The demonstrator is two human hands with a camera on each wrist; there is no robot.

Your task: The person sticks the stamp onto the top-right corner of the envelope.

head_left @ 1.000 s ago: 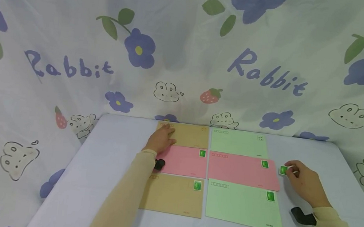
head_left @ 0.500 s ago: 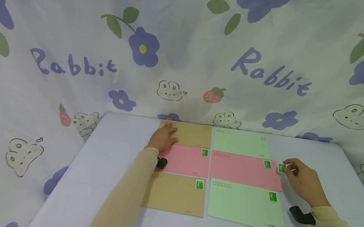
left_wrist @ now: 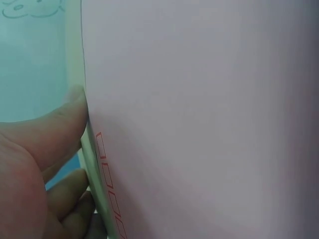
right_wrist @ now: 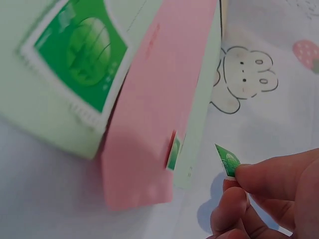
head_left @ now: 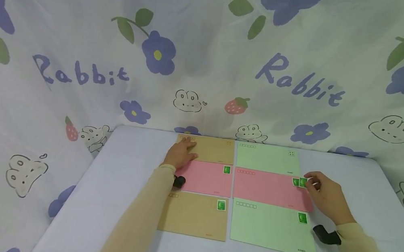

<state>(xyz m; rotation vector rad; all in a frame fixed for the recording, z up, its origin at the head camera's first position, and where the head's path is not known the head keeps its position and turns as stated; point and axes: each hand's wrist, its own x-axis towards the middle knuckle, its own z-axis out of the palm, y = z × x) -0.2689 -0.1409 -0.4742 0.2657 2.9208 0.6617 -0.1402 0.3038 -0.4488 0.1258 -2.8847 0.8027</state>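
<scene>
Right hand (head_left: 325,193), centre right of frame, pinching a loose green stamp (head_left: 303,182), now carried leftward over the pink envelope (head_left: 269,188) beside its fixed stamp (head_left: 295,182). Left hand (head_left: 181,153) unmoved, fingers flat on the tan envelope (head_left: 214,149), upper centre.
</scene>
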